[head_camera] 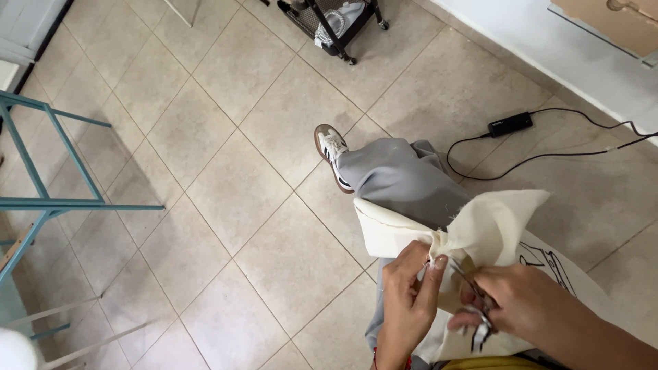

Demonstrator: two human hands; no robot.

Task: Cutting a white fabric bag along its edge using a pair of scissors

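You are working a bunched piece of cream cloth (pixel 480 226) over your lap, and the step in hand looks like trimming or snipping at the gathered spot. Your left hand (pixel 406 301) is pinching that gather, its fingers (pixel 434 268) closing together on the fabric where the folds meet. Your right hand (pixel 510 301) is gripping what appears to be a pair of small scissors (pixel 478 312), fingers clamped around the handles, with the thin metal blades pointing up toward the pinch; whether the blades are apart is too small to tell.

The cloth is a stiff, matte woven stuff, canvas-like, with a frayed edge near the gather and a black line drawing (pixel 545 264) on the flat part by your right wrist. It is lying across your grey trouser leg (pixel 397 178), above the beige tiled floor (pixel 226 171).

In my judgement, the next move is calling for a taut hold from the left hand and a short, careful bite of the blades, keeping them clear of your fingertips, which are sitting very near.
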